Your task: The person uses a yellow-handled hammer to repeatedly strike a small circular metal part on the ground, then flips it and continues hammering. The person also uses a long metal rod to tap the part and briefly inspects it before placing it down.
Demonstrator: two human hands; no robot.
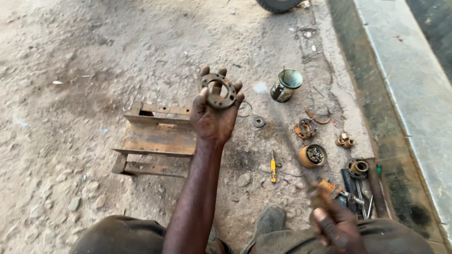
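Head view: a low rusty steel stand (155,141) sits on the dirt ground. Above it, the left hand (214,117) grips a rusty round flange ring (219,90), raised as if for inspection. The right hand (336,226) clutches a blurred thin rod (282,136) over scattered rusty parts (311,155).

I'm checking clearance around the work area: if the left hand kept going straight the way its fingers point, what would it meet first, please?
The left hand, holding a rusty metal ring, points away over bare dirt ground. The way looks free as far as the picture shows, though depth is unclear.
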